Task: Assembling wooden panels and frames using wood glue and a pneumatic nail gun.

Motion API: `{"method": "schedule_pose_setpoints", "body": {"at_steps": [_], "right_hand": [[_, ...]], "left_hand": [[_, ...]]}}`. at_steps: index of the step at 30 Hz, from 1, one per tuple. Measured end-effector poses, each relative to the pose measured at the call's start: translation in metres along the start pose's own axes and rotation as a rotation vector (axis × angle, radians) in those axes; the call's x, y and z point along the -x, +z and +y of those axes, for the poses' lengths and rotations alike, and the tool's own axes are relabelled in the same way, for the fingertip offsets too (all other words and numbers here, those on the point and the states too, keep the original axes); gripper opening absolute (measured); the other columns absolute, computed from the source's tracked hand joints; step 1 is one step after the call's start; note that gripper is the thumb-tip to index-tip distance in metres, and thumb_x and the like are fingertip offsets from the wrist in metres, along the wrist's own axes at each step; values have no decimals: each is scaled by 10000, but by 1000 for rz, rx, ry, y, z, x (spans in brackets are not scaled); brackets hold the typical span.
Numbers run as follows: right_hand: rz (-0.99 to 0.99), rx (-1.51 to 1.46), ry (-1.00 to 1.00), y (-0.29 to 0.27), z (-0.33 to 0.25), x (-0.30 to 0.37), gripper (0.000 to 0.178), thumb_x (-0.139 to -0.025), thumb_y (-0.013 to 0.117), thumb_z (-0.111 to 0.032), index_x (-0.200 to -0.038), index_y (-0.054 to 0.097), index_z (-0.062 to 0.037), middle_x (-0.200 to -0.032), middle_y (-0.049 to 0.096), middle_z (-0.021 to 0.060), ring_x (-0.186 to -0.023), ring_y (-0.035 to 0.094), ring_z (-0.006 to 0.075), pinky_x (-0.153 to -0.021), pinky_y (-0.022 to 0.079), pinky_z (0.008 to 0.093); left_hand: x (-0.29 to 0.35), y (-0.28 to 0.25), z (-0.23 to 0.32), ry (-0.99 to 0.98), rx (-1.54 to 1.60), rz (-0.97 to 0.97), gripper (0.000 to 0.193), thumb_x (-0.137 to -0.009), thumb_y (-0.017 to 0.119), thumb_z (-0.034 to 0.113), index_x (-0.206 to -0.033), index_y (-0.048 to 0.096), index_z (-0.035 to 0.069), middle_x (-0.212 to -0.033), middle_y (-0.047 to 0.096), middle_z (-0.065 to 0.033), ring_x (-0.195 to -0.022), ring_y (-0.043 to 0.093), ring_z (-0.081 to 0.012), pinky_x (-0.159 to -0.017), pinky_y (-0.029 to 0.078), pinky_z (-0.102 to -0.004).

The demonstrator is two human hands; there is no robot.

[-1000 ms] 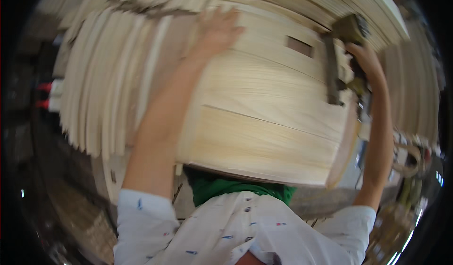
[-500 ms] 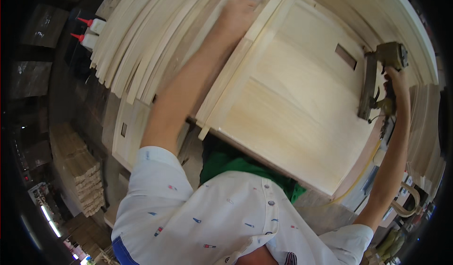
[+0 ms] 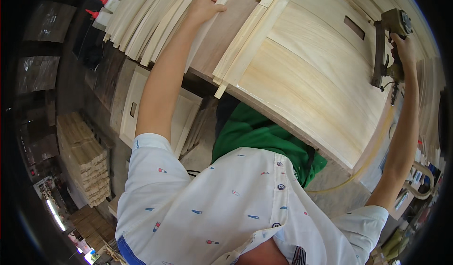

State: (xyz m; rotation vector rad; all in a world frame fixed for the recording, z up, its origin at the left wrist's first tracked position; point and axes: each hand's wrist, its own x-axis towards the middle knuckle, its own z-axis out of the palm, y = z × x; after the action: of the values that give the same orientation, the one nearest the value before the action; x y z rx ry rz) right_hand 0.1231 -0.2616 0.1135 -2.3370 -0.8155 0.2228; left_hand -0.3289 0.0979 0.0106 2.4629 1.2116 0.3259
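Note:
On the right, my right hand [image 3: 404,48] is closed around the handle of a dark, worn pneumatic nail gun [image 3: 395,22]. The gun stands over the right side of a pale wooden panel [image 3: 311,71], which has a small rectangular slot [image 3: 354,27]. My left hand [image 3: 206,8] is at the far left of the bench, over the row of loose wooden strips [image 3: 155,15]. Its fingers curl down over one pale strip [image 3: 212,29], with the thumb pointing right. Narrow strips [image 3: 240,43] lie along the panel's left edge, one end jutting toward me.
Two white bottles with red tips [image 3: 104,17] stand at the far left. Below the bench are another slotted panel [image 3: 137,104] and a stack of wood pieces [image 3: 85,156]. A yellow hose [image 3: 365,163] runs past the panel's near right corner. Boards line the back.
My left hand has moved left, from the panel's left edge to the loose strips. My right hand still holds the nail gun at the panel's right side. The whole view has shifted slightly.

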Motion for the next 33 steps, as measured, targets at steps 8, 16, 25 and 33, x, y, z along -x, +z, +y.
{"method": "schedule_pose_setpoints", "body": {"at_steps": [8,16,25,33], "right_hand": [[259,-27,-42,-37,-16,95,319,-846,661,-334,-842,647,-15,-629,581,22,-525,560,99,-505,435,279],[220,30,-31,-133,-3,251,308,-906,622,-320,-759,583,-52,-587,501,10,-509,462,97,-498,329,262],[290,-109,328,-118,-2,391,222,-897,635,-238,-827,585,-34,-634,529,16,-517,469,93,-501,349,231],[329,-152,428,-114,19,427,207,-879,667,-228,-823,589,-45,-633,533,16,-524,486,85,-495,368,226]], "left_hand": [[51,-55,61,287,171,197,395,-815,716,275,-1125,670,35,-995,693,-107,-917,645,-186,-817,497,-304],[219,43,188,1081,412,52,186,-797,629,128,-961,655,46,-843,579,-88,-858,593,-248,-723,526,-355],[247,101,208,1208,449,-21,113,-744,627,120,-843,645,68,-847,572,-68,-819,567,-239,-728,490,-348],[241,107,199,1154,457,-54,136,-758,674,122,-881,663,65,-878,586,-57,-867,565,-238,-756,488,-354]]}}
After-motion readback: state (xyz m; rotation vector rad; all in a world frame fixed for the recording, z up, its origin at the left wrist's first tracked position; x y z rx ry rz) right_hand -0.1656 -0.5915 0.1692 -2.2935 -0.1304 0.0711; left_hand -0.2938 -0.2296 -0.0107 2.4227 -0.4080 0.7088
